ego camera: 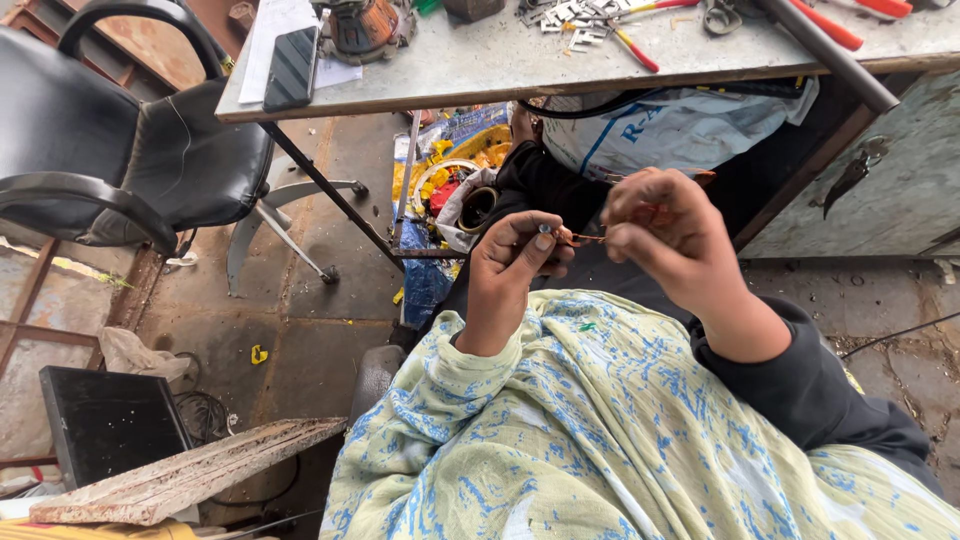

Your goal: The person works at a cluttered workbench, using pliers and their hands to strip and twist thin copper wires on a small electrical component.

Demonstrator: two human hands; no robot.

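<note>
I see my left hand (510, 262) with fingers (535, 243) curled shut around a thin copper wire (583, 238), which runs straight across to my right hand (665, 232), whose fingertips pinch closed on the wire's other end and on a small reddish bit I cannot make out; the wire hangs between both sets of fingers, above my lap. I judge the work mid-way; nothing finished lies near the fingers. Beyond the fingertips, under the table (480, 75), a white plastic bag (680, 130) bulges, contents hidden.
</note>
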